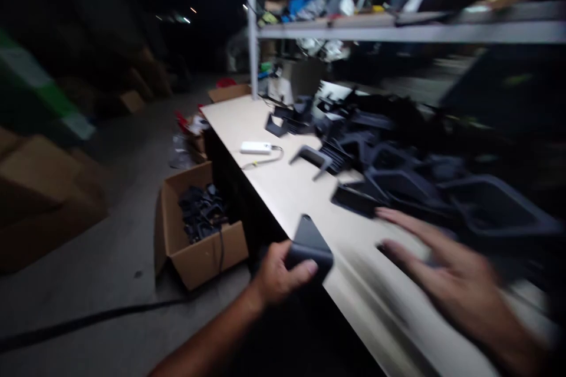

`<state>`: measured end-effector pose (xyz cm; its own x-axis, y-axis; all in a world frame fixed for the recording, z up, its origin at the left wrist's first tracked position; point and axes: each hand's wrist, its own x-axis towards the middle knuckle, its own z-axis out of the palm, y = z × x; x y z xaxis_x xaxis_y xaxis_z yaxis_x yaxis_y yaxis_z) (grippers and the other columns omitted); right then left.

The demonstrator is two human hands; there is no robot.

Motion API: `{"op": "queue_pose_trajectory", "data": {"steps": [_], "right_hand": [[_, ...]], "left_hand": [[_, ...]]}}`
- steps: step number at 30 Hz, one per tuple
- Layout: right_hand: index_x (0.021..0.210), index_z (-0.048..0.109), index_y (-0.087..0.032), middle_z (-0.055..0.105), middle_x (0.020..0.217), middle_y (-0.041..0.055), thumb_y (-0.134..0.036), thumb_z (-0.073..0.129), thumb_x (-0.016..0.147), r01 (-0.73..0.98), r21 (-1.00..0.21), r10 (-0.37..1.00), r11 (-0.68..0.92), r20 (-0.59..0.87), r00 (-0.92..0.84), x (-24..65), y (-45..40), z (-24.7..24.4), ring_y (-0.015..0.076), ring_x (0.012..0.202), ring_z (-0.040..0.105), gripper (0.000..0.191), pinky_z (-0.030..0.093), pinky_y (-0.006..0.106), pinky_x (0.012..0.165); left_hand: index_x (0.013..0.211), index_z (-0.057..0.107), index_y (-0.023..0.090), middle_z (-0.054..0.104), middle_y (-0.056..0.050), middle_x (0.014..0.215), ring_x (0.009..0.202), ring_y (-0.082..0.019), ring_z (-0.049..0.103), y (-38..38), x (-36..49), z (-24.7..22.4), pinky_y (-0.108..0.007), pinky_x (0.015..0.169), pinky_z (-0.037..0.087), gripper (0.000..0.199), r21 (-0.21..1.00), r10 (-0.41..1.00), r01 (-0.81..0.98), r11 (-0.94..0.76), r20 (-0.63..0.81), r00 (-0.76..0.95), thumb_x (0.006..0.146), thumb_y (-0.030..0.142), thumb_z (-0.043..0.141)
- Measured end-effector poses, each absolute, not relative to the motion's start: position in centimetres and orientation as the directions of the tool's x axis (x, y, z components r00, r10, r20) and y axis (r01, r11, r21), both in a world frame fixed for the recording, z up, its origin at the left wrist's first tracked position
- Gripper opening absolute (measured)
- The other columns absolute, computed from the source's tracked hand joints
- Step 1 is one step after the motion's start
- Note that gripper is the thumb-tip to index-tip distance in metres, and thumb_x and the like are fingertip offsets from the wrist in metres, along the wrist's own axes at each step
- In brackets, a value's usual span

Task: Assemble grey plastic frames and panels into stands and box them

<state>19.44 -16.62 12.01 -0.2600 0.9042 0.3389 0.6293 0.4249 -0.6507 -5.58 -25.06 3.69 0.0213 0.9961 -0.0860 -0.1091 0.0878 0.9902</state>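
Moulding (309, 250) of black plastic in left hand (278, 277)

The left hand (278, 277), holding a black plastic piece (309, 247), has free room over the pale table (283, 200) up to the white power bank (255, 148). The right hand (460, 283) meets the heap of black parts (398, 177) just in front. A metal shelf post (251, 23) stands at the table's far end.
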Motion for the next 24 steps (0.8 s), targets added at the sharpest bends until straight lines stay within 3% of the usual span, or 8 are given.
{"op": "queue_pose_trajectory", "data": {"steps": [3, 6, 9, 11, 14, 17, 20, 24], "right_hand": [[0.137, 0.069, -0.025, 0.068, 0.142, 0.012, -0.065, 0.066, 0.094, 0.352, -0.93, 0.94, 0.106, -0.022, -0.341, 19.0, -22.2, 8.5, 0.0333, 0.128, 0.065, 0.058, 0.053, 0.048, 0.109], [0.13, 0.073, -0.024, 0.075, 0.129, 0.0107, -0.057, 0.067, 0.097, 0.032, -0.991, 0.958, -0.131, -0.134, -0.255, 17.8, -25.9, 6.7, 0.0298, 0.114, 0.071, 0.048, 0.058, 0.043, 0.099], [0.122, 0.076, -0.023, 0.078, 0.109, 0.0074, -0.049, 0.068, 0.099, -0.138, -0.984, 0.987, -0.116, -0.099, -0.123, 18.5, -28.0, 6.3, 0.0244, 0.098, 0.072, 0.035, 0.058, 0.036, 0.088], [0.119, 0.076, -0.023, 0.077, 0.101, 0.0056, -0.045, 0.071, 0.098, -0.158, -0.982, 0.991, -0.099, -0.083, -0.106, 20.0, -29.0, 6.3, 0.0219, 0.089, 0.071, 0.031, 0.058, 0.034, 0.082], [0.112, 0.076, -0.023, 0.074, 0.094, 0.0039, -0.041, 0.071, 0.098, -0.106, -0.993, 0.991, -0.044, -0.03, -0.129, 21.8, -30.2, 6.2, 0.0201, 0.084, 0.068, 0.023, 0.056, 0.031, 0.076], [0.108, 0.075, -0.021, 0.071, 0.091, 0.0034, -0.039, 0.071, 0.098, -0.034, -0.998, 0.981, 0.051, 0.057, -0.185, 22.1, -31.0, 5.4, 0.0197, 0.083, 0.066, 0.021, 0.054, 0.031, 0.074], [0.108, 0.074, -0.02, 0.072, 0.094, 0.0043, -0.037, 0.071, 0.097, -0.004, -0.994, 0.973, 0.108, 0.106, -0.206, 21.1, -31.8, 4.1, 0.0209, 0.085, 0.067, 0.021, 0.054, 0.032, 0.079], [0.111, 0.072, -0.019, 0.073, 0.1, 0.0062, -0.04, 0.07, 0.098, -0.037, -0.99, 0.988, 0.134, 0.137, -0.077, 20.0, -32.7, 2.5, 0.0244, 0.094, 0.07, 0.025, 0.057, 0.035, 0.085]], "left_hand": [[0.105, 0.074, 0.013, 0.074, -0.009, 0.086, 0.078, -0.023, 0.067, -24.8, -3.7, 4.3, -0.032, 0.072, 0.052, 0.051, 0.997, 0.996, -0.065, 0.043, -0.038, 0.075, 0.088, 0.06, 0.067], [0.107, 0.074, 0.014, 0.073, -0.008, 0.088, 0.076, -0.021, 0.064, -25.1, -1.9, 4.7, -0.03, 0.07, 0.05, 0.044, 0.997, 0.955, 0.03, -0.071, 0.06, 0.29, 0.094, 0.054, 0.062], [0.108, 0.075, 0.015, 0.073, -0.006, 0.086, 0.073, -0.02, 0.064, -25.3, -1.2, 5.4, -0.03, 0.071, 0.049, 0.04, 0.977, 0.857, 0.151, -0.147, 0.05, 0.513, 0.099, 0.05, 0.057], [0.113, 0.076, 0.018, 0.076, -0.008, 0.097, 0.085, -0.024, 0.069, -25.0, -1.1, 5.8, -0.033, 0.082, 0.051, 0.042, 0.976, 0.808, 0.176, -0.129, 0.0, 0.589, 0.101, 0.051, 0.053], [0.118, 0.077, 0.02, 0.078, -0.01, 0.112, 0.106, -0.029, 0.072, -24.6, -0.7, 6.1, -0.036, 0.097, 0.051, 0.048, 1.0, 0.888, 0.023, 0.0, -0.011, 0.461, 0.099, 0.057, 0.053], [0.111, 0.076, 0.017, 0.081, -0.012, 0.096, 0.092, -0.028, 0.076, -24.4, 1.3, 6.2, -0.036, 0.086, 0.056, 0.055, 0.935, 0.948, -0.26, 0.243, -0.172, 0.268, 0.096, 0.064, 0.052], [0.103, 0.072, 0.016, 0.079, -0.012, 0.08, 0.073, -0.026, 0.075, -24.5, 4.0, 6.6, -0.038, 0.074, 0.059, 0.052, 0.747, 0.87, -0.458, 0.482, -0.347, 0.35, 0.096, 0.061, 0.047], [0.078, 0.058, 0.02, 0.06, 0.002, 0.052, 0.055, -0.017, 0.067, -25.4, 6.4, 7.5, -0.034, 0.074, 0.061, 0.029, 0.691, 0.875, -0.538, 0.483, -0.365, 0.318, 0.099, 0.037, 0.05]]}}
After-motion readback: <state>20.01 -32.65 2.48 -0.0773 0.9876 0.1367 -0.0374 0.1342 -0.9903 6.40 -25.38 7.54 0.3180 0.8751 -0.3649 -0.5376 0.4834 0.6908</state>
